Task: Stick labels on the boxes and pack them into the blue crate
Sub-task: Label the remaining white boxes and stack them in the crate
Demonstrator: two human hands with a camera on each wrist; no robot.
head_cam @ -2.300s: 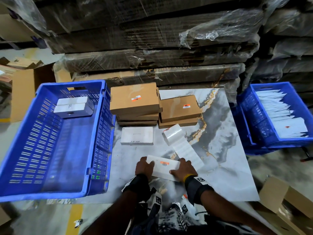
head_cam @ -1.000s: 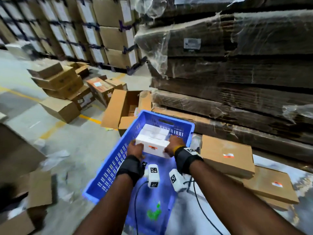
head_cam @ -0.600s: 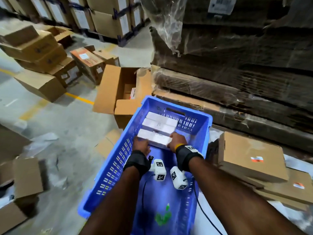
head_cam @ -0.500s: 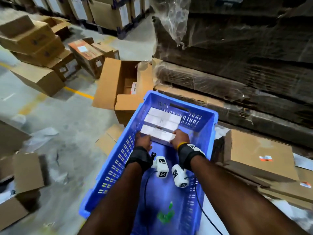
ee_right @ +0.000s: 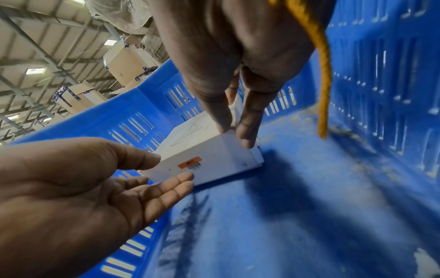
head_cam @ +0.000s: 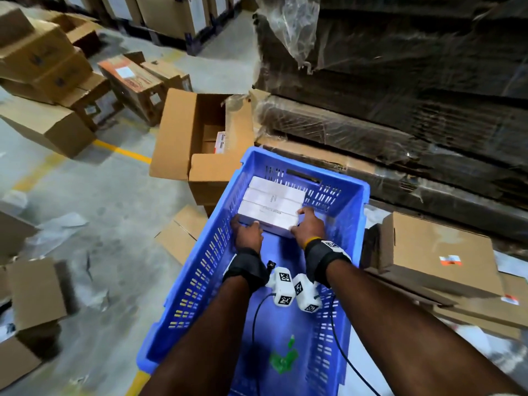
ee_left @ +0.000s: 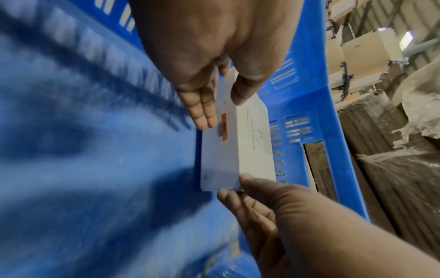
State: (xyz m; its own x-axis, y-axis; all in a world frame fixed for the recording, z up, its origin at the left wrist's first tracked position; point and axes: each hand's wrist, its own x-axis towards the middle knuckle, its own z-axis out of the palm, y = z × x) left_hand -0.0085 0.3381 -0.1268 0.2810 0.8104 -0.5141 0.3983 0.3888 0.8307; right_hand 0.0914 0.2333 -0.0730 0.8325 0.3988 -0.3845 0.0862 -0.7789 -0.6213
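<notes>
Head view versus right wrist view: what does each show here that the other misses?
Only the head view shows three white boxes in a row at the far end of the blue crate, the brown cartons stacked to its right, and the open carton beyond it.

Only the right wrist view shows the orange barcode label on the nearest white box, on the face turned toward the person.

Both show the left hand and right hand at opposite ends of that box, on the crate floor.
</notes>
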